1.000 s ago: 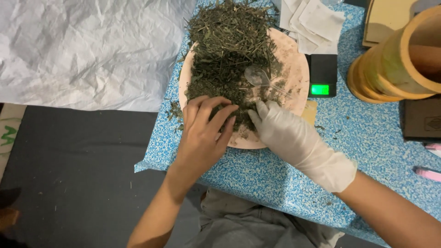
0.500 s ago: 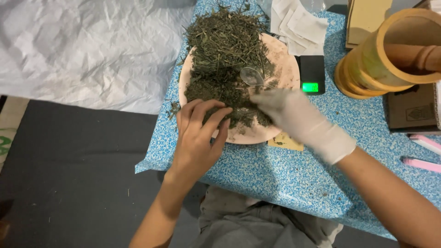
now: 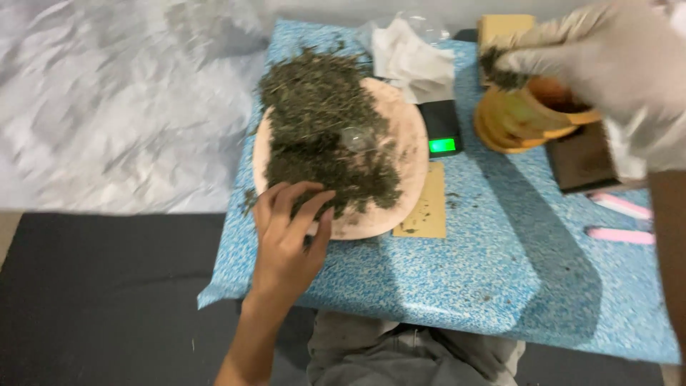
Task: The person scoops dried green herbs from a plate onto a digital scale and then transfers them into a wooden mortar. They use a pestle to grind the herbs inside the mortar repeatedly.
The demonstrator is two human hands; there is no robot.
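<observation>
A round pale pink plate [image 3: 411, 154] heaped with dried green herbs [image 3: 318, 121] sits on a blue speckled table [image 3: 464, 264]. My bare left hand [image 3: 289, 236] rests on the near edge of the plate, fingers spread and touching the herbs. My right hand [image 3: 607, 61], in a white glove, is raised at the upper right, pinching a tuft of dried herbs [image 3: 504, 71] just above a yellow wooden mortar [image 3: 522, 118]. A clear plastic piece [image 3: 357, 137] lies on the herb pile.
A small black scale with a green lit display [image 3: 443, 139] stands behind the plate, beside crumpled white paper [image 3: 414, 57]. A tan card [image 3: 425, 204] lies under the plate's edge. A dark box [image 3: 582, 161] and pink sticks [image 3: 618, 218] lie at right. White wrinkled sheeting [image 3: 114, 107] covers the left.
My gloved right hand has lifted off the plate with a pinch of herbs and moved right, up over the mortar. My left hand stays at the plate's edge.
</observation>
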